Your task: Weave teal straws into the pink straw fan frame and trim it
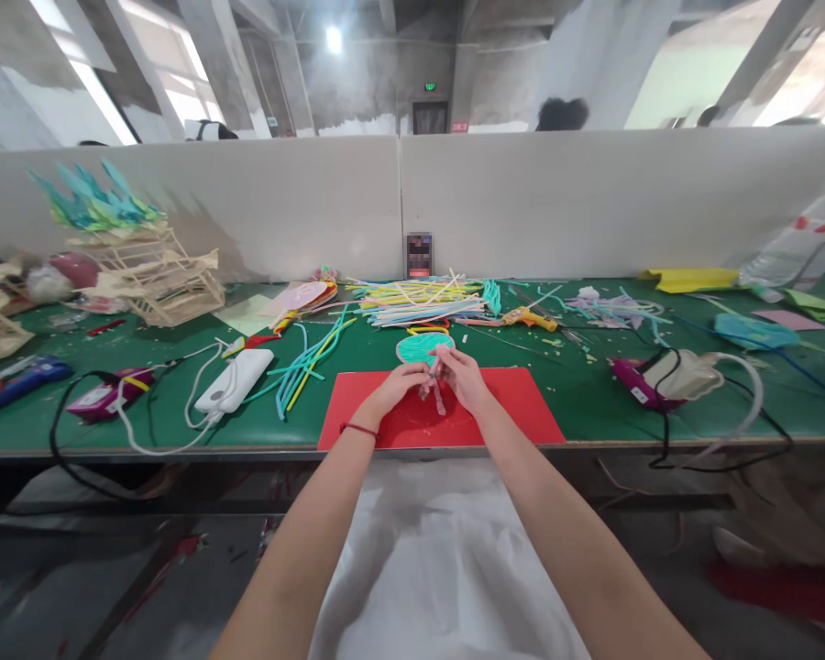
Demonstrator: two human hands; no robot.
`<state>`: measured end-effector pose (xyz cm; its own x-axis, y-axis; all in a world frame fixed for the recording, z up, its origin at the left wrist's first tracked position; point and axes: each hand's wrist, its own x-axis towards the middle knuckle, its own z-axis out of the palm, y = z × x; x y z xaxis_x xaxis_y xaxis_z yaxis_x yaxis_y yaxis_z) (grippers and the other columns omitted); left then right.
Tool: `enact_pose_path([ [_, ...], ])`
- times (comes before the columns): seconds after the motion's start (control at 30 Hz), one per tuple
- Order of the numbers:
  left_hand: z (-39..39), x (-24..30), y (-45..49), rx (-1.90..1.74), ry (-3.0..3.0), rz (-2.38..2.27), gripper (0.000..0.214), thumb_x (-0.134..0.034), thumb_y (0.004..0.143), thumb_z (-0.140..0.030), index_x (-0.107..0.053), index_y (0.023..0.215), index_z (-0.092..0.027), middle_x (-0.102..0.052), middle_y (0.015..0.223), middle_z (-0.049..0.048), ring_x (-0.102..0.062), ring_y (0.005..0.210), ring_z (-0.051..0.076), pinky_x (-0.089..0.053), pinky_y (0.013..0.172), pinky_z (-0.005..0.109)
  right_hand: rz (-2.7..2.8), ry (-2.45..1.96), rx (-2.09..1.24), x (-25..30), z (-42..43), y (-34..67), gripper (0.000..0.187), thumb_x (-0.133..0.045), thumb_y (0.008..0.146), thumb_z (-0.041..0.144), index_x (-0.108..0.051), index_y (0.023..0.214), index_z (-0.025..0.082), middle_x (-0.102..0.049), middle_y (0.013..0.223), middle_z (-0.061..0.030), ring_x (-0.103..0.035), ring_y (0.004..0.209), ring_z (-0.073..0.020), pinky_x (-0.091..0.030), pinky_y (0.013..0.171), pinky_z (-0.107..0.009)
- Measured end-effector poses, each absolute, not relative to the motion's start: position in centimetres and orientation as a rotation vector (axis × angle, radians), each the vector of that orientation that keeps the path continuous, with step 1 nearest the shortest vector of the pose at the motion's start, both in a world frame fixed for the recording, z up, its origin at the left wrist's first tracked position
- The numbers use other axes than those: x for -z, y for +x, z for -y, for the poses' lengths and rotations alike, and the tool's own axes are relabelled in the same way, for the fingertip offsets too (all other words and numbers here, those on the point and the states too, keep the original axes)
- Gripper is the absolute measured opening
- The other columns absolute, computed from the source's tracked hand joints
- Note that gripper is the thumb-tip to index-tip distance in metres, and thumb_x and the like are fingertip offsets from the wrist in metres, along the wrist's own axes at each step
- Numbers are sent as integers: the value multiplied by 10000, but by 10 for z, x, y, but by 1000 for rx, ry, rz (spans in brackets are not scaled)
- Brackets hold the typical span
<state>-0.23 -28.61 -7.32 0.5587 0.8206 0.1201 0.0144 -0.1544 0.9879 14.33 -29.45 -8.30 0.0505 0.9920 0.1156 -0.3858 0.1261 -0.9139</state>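
Note:
Over a red sheet [515,408], both of my hands are close together with bent fingers. My right hand [466,376] pinches the top of a small pinkish piece [439,401] whose thin strips hang down; its exact kind is unclear. From the other side, my left hand [405,383] has its fingers closed on the same piece at its lower part. Just beyond the fingers lies a turquoise oval piece [416,346] with a pale rim, partly covered by the hands.
Behind is a pile of coloured sticks [419,307], with a yellow glue gun [531,318] beside it. A white power strip [235,380] and loose turquoise sticks [302,367] lie left. A wooden model [169,284] stands farther left. A purple box [643,383] with cables sits right.

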Motion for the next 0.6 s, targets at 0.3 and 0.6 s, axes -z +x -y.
enact_pose_path([
  [0.3,278,72,-3,-1038,1609,-871,283,-578,709,-423,-528,606,-164,-559,571,-6,-516,566,127,-425,629,270,870,-862,-1168,84,292,147,347,-713,596,500,-675,745,190,-641,644,-2,-587,616,-137,-456,548,-256],
  [0.6,276,77,-1,-1163,1773,-1076,230,-524,767,-333,-510,589,-187,-555,549,-18,-513,594,140,-424,660,266,911,-959,-1019,91,288,146,338,-715,583,485,-678,722,179,-659,667,-16,-625,709,-182,-490,603,-288],
])
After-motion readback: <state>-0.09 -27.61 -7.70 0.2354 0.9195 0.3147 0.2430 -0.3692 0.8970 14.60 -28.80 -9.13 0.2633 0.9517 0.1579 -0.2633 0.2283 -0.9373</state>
